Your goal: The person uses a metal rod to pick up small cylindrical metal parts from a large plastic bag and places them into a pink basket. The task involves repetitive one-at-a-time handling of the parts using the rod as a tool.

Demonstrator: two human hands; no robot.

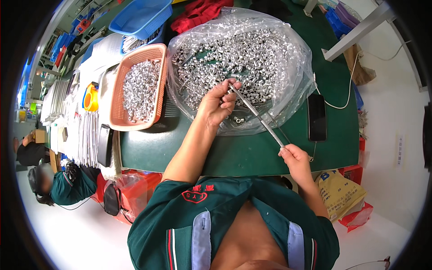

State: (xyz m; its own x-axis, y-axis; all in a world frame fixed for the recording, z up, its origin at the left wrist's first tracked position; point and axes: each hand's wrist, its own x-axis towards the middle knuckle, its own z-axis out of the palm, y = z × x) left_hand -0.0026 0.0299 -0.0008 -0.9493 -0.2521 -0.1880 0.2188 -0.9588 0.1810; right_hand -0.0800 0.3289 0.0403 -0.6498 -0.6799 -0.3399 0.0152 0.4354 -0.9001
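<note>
A slim silvery metal rod [257, 115] slants between my hands above the green table. My left hand [218, 102] is closed at its far end, thumb and fingertips pinched there; whether a small metal piece is also between them, I cannot tell. My right hand [295, 160] grips the near end, close to the table's front edge. Under and beyond the left hand lies a large clear plastic bag [292, 58], spread wide, with many small silvery metal sleeves [243, 54] in it. A few loose sleeves [239, 120] lie at the bag's near side.
Left of the bag stands a pink plastic basket [118, 96] of small metal parts. Behind it is a blue basket [148, 22]. A black phone [317, 118] with a white cable lies at right. Another phone [105, 145], an orange tape roll [91, 97] and a seated person [74, 186] are at left.
</note>
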